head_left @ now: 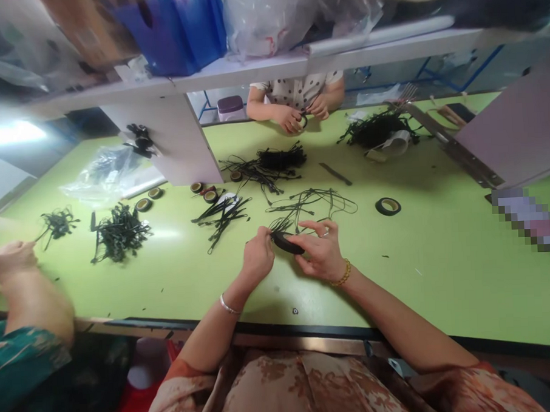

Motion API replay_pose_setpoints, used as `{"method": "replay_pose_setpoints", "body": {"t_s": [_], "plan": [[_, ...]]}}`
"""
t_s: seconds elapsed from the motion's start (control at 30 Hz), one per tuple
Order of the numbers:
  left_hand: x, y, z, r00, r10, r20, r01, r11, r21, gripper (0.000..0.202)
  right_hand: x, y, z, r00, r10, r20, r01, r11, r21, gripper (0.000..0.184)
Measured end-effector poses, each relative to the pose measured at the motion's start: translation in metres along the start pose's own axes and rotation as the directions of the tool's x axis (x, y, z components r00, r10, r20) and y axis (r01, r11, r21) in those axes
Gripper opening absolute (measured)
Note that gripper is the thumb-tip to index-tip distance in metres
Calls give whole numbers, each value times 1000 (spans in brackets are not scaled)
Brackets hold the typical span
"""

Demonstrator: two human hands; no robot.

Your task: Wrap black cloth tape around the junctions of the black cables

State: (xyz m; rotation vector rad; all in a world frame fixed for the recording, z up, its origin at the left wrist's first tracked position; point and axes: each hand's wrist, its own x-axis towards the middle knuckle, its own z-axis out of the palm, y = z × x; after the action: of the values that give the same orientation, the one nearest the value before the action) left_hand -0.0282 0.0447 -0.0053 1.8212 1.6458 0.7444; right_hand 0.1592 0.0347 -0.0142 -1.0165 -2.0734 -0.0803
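Observation:
Near the middle of the table, my right hand (321, 252) grips a roll of black tape (287, 243) between thumb and fingers. Beside it my left hand (259, 255) is closed in a pinch on a thin black cable at the roll's left end. Its fingertips hide exactly how the cable and tape meet. Loose black cables (318, 199) spread over the table just beyond both hands. To their left lies a small pile of short black cables (224, 217), partly over a white round piece (229, 201).
Another black tape roll (388, 206) lies to the right. Cable bundles (121, 232), several small rolls (143, 204) and a dark flat strip (335, 173) lie about the green table (442, 271). Co-workers' hands (289, 118) are opposite and at left (13, 260). A shelf (251, 73) hangs overhead.

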Motion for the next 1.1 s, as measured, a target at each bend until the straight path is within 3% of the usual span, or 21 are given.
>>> {"method": "replay_pose_setpoints", "body": {"t_s": [0.07, 0.17, 0.23, 0.3, 0.4, 0.5, 0.57, 0.67, 0.77, 0.8, 0.87, 0.97, 1.03, 1.1], "plan": [[3, -1, 0, 997, -64, 40, 73, 960, -271, 9, -2, 0, 2, 1000, 17, -7, -17, 1000, -9, 38], [6, 2, -4, 967, -177, 183, 252, 763, -596, 11, -4, 2, 3, 997, 73, 40, -73, 997, -5, 39], [7, 7, -8, 921, -231, 314, 388, 614, -687, 17, -4, 3, 3, 991, 114, 69, -115, 993, 4, 38], [6, 10, -10, 908, -209, 363, 416, 552, -723, 26, -3, 3, 3, 987, 141, 73, -143, 990, 18, 37], [3, 11, -11, 956, -122, 268, 284, 627, -725, 33, 0, 1, 0, 981, 179, 80, -185, 979, 80, 35], [-1, 9, -10, 992, -32, 125, 106, 749, -654, 33, 3, 0, -4, 961, 243, 134, -271, 927, 258, 35], [-2, 8, -10, 999, 31, 29, -9, 813, -582, 31, 6, 1, -7, 927, 300, 226, -374, 799, 472, 40], [-2, 7, -11, 987, 152, -59, -162, 880, -446, 24, 9, 6, -8, 823, 405, 399, -563, 477, 675, 46], [-1, 6, -11, 949, 316, -2, -299, 896, -328, 23, 13, 15, -7, 616, 532, 581, -734, 121, 668, 60], [0, 6, -11, 930, 365, 39, -338, 892, -301, 24, 14, 18, -8, 552, 517, 655, -762, -7, 647, 65], [1, 5, -13, 890, 442, 113, -402, 877, -263, 26, 16, 24, -9, 490, 426, 761, -772, -195, 606, 74], [3, 3, -16, 835, 526, 162, -487, 843, -228, 27, 17, 29, -13, 459, 310, 832, -777, -314, 546, 77], [3, 2, -16, 787, 581, 205, -547, 812, -203, 26, 15, 29, -14, 453, 255, 854, -790, -329, 517, 64], [2, 2, -16, 731, 633, 255, -610, 774, -170, 26, 13, 29, -13, 482, 188, 856, -791, -328, 517, 55]]}}
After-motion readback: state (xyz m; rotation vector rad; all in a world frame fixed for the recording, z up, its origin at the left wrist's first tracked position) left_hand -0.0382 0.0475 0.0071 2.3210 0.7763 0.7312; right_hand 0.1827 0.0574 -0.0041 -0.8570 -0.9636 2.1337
